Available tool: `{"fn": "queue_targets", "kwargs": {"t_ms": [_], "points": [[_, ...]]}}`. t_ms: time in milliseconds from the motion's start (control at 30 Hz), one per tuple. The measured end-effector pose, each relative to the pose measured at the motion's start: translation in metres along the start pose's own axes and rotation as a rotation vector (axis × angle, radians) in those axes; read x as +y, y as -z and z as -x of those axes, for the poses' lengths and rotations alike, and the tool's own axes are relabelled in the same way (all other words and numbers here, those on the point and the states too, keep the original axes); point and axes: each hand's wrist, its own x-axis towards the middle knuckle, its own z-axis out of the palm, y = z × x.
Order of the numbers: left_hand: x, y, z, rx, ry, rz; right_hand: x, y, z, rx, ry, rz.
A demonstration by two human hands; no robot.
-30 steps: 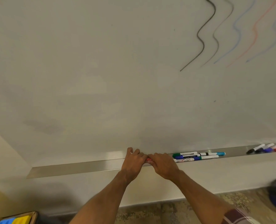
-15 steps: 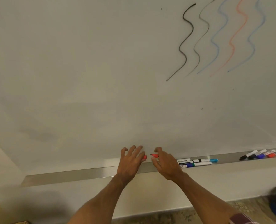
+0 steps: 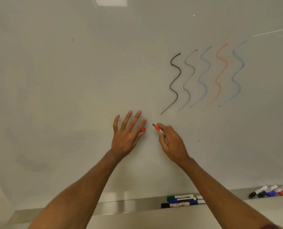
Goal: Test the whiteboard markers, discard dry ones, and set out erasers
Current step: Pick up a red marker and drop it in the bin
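Overhead, whiteboard (image 3: 71, 80) bears five squiggles (image 3: 207, 76); metal tray (image 3: 129, 206) below.

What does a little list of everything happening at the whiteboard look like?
board: whiteboard, five wavy lines: two black, blue, red, blue
right hand: holds uncapped red marker, tip up-left, near the board
left hand: fingers spread, red cap by the thumb side
tray: capped markers in the middle
tray, right end: more markers, black, blue, red caps
erasers: none seen
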Motion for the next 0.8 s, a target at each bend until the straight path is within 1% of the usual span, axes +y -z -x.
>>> {"fn": "queue_targets", "kwargs": {"t_ms": [67, 167, 267, 367, 467, 567, 700, 733, 800], "points": [[-0.013, 0.008, -0.036, 0.060, -0.002, -0.034, -0.007, 0.013, -0.030, 0.048, 0.027, -0.048], [-0.034, 0.022, -0.087, 0.115, -0.010, -0.081, -0.017, 0.031, -0.073, 0.100, -0.028, -0.147], [-0.055, 0.036, -0.128, 0.183, 0.007, -0.115, -0.027, 0.046, -0.111, 0.203, 0.096, -0.144], [-0.075, 0.043, -0.156, 0.234, 0.016, -0.091, -0.034, 0.060, -0.140, 0.298, 0.216, -0.115], [-0.089, 0.042, -0.166, 0.252, 0.003, -0.045, -0.039, 0.071, -0.159, 0.337, 0.256, -0.094], [-0.093, 0.039, -0.165, 0.258, -0.020, -0.070, -0.039, 0.071, -0.172, 0.370, 0.289, -0.023], [-0.094, 0.038, -0.165, 0.264, -0.031, -0.111, -0.042, 0.065, -0.181, 0.484, 0.328, -0.025], [-0.094, 0.037, -0.165, 0.267, -0.031, -0.115, -0.044, 0.063, -0.182, 0.513, 0.323, -0.054], [-0.095, 0.036, -0.165, 0.269, -0.033, -0.122, -0.047, 0.060, -0.182, 0.545, 0.233, -0.149]]}}
